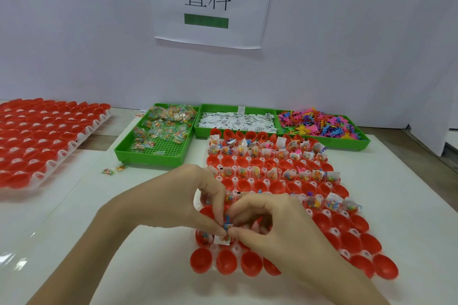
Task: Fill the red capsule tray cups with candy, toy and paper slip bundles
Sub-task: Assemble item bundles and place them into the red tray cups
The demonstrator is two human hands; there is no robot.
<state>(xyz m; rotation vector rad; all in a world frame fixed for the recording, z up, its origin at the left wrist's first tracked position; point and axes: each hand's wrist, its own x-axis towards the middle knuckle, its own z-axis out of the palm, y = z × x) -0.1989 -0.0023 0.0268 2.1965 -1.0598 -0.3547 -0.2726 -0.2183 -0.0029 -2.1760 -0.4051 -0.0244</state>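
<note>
A red capsule tray point(347, 235) lies flat on the desk, its far rows alternating empty cups and cups stuffed with bundles. One bundle point(226, 231) of candy bag, blue toy and paper slip sits over a near-left cup, pinched between both hands.

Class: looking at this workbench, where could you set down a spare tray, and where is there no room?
Free: the white tabletop between the stacked red cup trays and the capsule tray being filled, left of both hands. Crowded: the back row of three green plastic bins.
</note>
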